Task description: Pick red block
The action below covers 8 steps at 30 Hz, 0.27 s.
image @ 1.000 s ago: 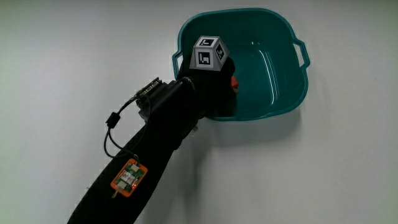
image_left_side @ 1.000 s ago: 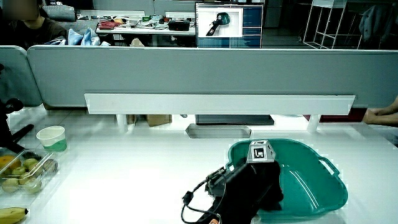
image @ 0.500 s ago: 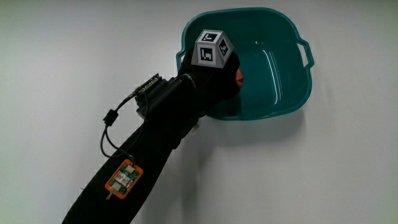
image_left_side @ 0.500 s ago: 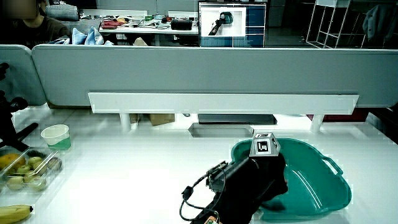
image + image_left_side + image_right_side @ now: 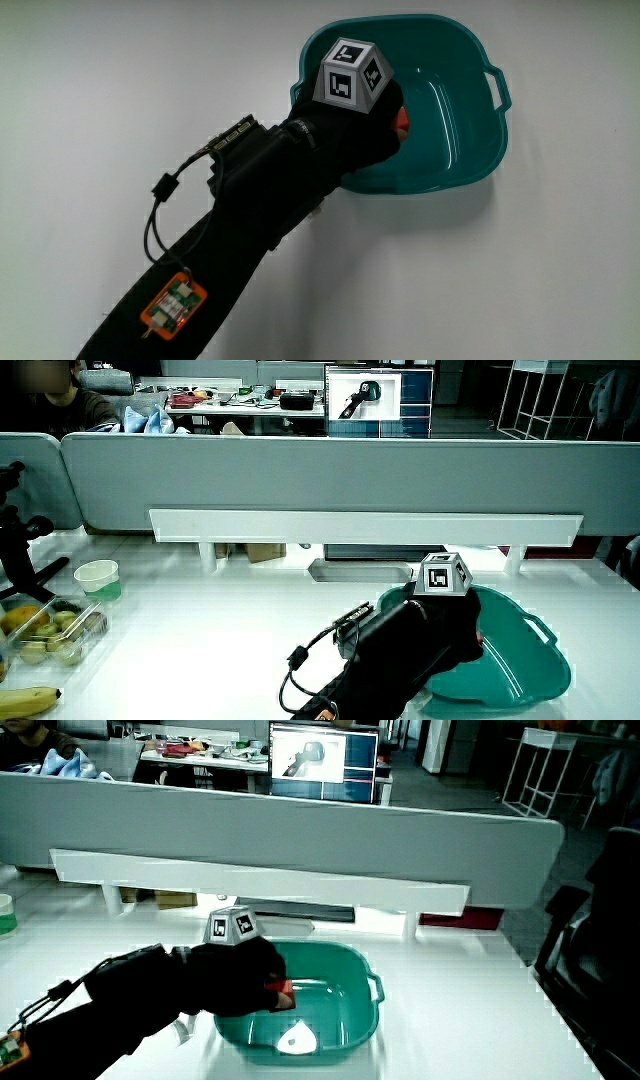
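The hand (image 5: 355, 125) is seen over the near rim of the teal basin (image 5: 455, 120), which stands on the white tabletop (image 5: 120, 90). The red block (image 5: 401, 120) is held in the grip, the fingers being curled around it, above the basin's inside; in a side view the block (image 5: 281, 988) shows at the fingertips.
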{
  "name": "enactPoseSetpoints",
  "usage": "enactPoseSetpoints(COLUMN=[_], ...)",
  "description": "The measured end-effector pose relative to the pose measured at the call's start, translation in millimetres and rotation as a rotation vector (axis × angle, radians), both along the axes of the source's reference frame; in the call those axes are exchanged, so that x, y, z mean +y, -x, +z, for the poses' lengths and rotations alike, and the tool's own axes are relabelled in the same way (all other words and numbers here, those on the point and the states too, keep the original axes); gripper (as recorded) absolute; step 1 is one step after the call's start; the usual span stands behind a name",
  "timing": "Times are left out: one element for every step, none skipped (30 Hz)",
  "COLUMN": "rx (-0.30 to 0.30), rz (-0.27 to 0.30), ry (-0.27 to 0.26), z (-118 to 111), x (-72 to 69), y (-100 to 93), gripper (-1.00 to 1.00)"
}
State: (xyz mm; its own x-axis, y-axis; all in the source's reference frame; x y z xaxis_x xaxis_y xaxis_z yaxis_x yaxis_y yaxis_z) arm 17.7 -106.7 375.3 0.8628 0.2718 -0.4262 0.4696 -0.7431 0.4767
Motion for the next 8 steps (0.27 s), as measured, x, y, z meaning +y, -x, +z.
enactPoseSetpoints(rx=[-0.001, 0.006, 0.009, 0.007, 0.013, 0.019, 0.024, 0.04], rz=[0.008, 0.013, 0.015, 0.025, 0.027, 0.037, 0.039, 0.052], ry=[-0.008, -0.003, -0.015, -0.019, -0.017, -0.028, -0.053, -0.041], z=[-5, -10, -14, -20, -24, -28, -32, -33], x=[1.6, 3.3, 5.2, 8.0, 10.6, 13.3, 16.8, 19.0], y=[-0.4, -0.2, -0.4, -0.7, -0.7, -0.6, -0.9, -1.8], gripper=[1.0, 1.0, 1.0, 1.0, 1.0, 1.0, 1.0, 1.0])
